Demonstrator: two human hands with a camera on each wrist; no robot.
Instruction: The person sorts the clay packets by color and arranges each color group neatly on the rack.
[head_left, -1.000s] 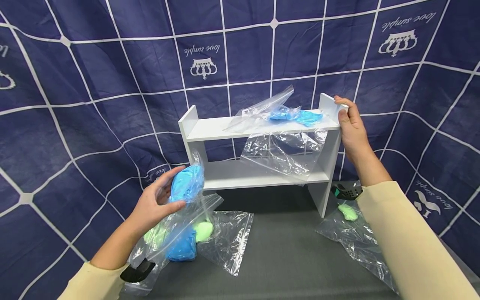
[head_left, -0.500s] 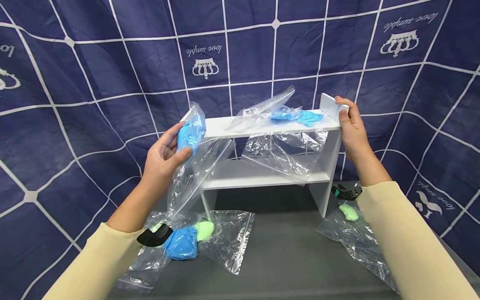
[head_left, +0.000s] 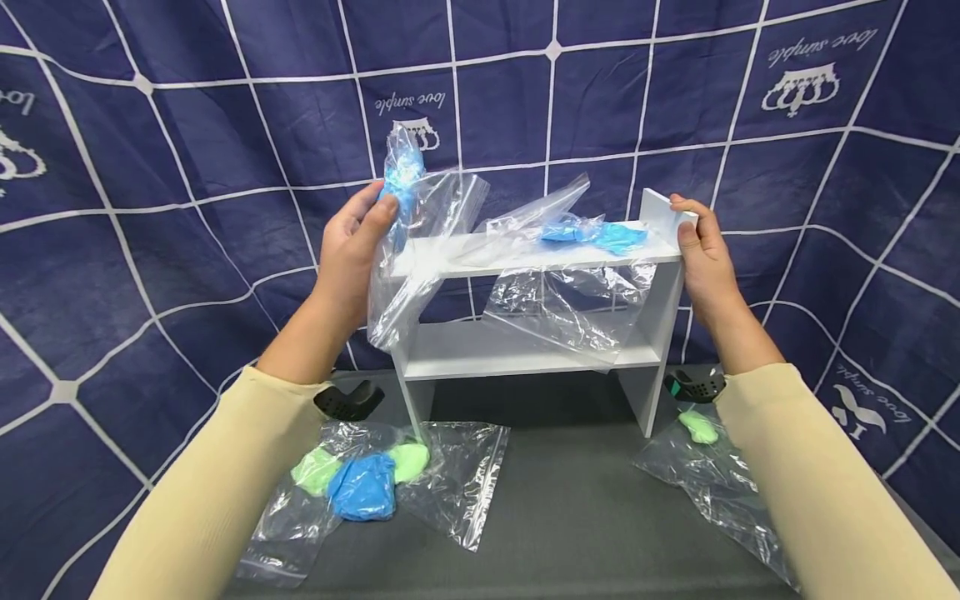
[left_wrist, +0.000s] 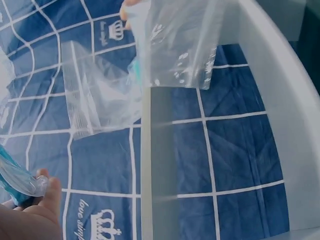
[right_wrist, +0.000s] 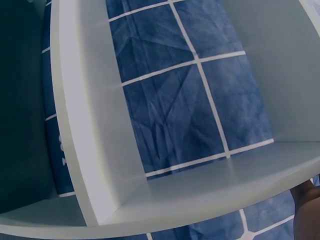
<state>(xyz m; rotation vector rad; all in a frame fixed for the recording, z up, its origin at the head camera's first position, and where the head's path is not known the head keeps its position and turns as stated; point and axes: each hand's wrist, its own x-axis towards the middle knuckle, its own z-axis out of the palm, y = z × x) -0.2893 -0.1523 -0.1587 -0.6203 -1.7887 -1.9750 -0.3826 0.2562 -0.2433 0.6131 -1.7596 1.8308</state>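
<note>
My left hand (head_left: 348, 254) pinches a clear zip bag with a crumpled blue item (head_left: 405, 179) inside, above the left end of a white two-tier shelf (head_left: 517, 362). The bag's loose lower part (head_left: 408, 300) hangs in front of the shelf's left side panel. In the left wrist view, thumb and fingers (left_wrist: 47, 202) show on the blue bundle (left_wrist: 17, 182). My right hand (head_left: 705, 258) grips the top of the right side panel. A second clear bag with a blue item (head_left: 600, 233) lies on the top board, its plastic drooping over the front edge.
On the grey table (head_left: 555, 517), front left, lie clear bags with a blue bundle (head_left: 363, 487) and light green pieces (head_left: 317, 471). Another clear bag with a green piece (head_left: 699, 427) is at the right. A dark blue gridded cloth (head_left: 510, 92) hangs behind.
My left hand has lifted the bag with the blue item from beside the shelf's lower left to above the top board's left end. The right hand has stayed on the side panel.
</note>
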